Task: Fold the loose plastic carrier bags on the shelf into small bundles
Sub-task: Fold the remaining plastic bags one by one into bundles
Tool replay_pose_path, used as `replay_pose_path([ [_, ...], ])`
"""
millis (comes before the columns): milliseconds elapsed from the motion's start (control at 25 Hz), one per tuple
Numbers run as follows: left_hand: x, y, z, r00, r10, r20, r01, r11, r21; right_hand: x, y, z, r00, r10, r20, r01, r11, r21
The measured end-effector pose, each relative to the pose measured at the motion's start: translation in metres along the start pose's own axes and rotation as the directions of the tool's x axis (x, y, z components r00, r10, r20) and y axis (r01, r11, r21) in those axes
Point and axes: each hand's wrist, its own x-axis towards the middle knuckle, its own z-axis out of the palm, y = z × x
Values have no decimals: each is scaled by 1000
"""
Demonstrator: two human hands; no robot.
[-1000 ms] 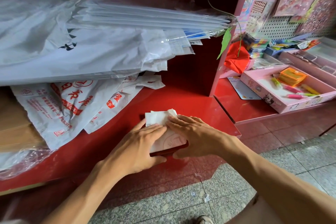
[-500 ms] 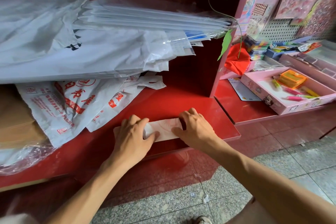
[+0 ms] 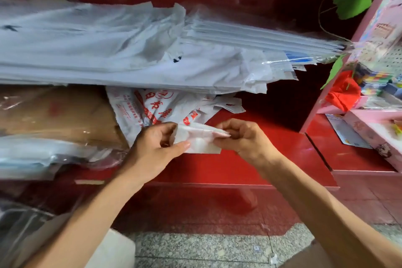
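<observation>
White bag point(image 3: 196, 140) nearly folded small, pinched by left hand point(image 3: 152, 148) and right hand point(image 3: 243, 137); more bags point(image 3: 156, 111) left.

so the folded bag point(image 3: 199, 139) sits between the left hand point(image 3: 155, 150) and right hand point(image 3: 243, 139), above the shelf point(image 3: 239, 165). loose bags point(image 3: 156, 106) lie just behind the left hand, big stack point(image 3: 130, 54) on top of those.
</observation>
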Motion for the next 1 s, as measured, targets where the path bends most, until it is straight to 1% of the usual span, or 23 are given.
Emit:
replay_pose_path([
  [80, -41, -5, -54, 988, 2, -156, -1, 1000, 9, 5, -27, 54, 993, -5, 117, -7, 995, 101],
  [160, -87, -15, -99, 948, -54, -315, 39, 998, -53, 5, -50, 110, 969, -20, 246, -26, 983, 183],
  [200, -117, -25, -121, 903, -101, -418, 69, 993, -93, 4, -60, 148, 941, -30, 337, -40, 979, 198],
  [280, -176, -46, -158, 787, -182, -589, 100, 981, -169, -5, -76, 227, 870, -12, 493, -86, 981, 175],
  [360, -236, -74, -186, 655, -258, -710, 161, 966, -202, -18, -86, 305, 801, 17, 598, -102, 989, 108],
  [400, -266, -93, -196, 586, -296, -754, 235, 953, -192, -26, -87, 340, 768, 32, 639, -100, 992, 71],
  [440, -296, -115, -201, 526, -332, -783, 333, 928, -169, -33, -85, 373, 739, 44, 672, -89, 995, 33],
  [480, -324, -137, -201, 479, -370, -796, 450, 882, -139, -40, -82, 398, 719, 53, 693, -68, 998, -6],
  [560, -376, -178, -192, 412, -385, -826, 676, 737, -7, -51, -66, 443, 677, 56, 734, 3, 997, -78],
  [600, -400, -197, -186, 419, -379, -825, 765, 636, 96, -59, -56, 463, 658, 45, 752, 68, 991, -118],
  [640, -416, -212, -181, 429, -408, -806, 829, 531, 172, -65, -45, 479, 638, 19, 770, 162, 974, -159],
  [680, -427, -222, -179, 406, -468, -785, 878, 438, 193, -72, -33, 495, 610, -9, 793, 270, 942, -197],
  [720, -434, -230, -181, 369, -529, -764, 911, 368, 184, -79, -24, 508, 574, -28, 819, 371, 900, -229],
  [760, -436, -235, -184, 344, -580, -739, 929, 324, 178, -87, -18, 519, 532, -51, 845, 462, 854, -239],
  [800, -434, -238, -189, 333, -607, -722, 937, 299, 182, -96, -14, 527, 504, -88, 859, 531, 816, -229],
  [840, -432, -241, -191, 330, -613, -718, 941, 278, 195, -104, -11, 535, 500, -134, 856, 567, 798, -206],
  [920, -430, -248, -192, 317, -598, -736, 944, 269, 188, -122, -7, 550, 515, -237, 824, 602, 784, -151],
  [1000, -430, -255, -192, 296, -596, -747, 951, 253, 176, -135, 2, 563, 507, -289, 812, 636, 762, -125],
])
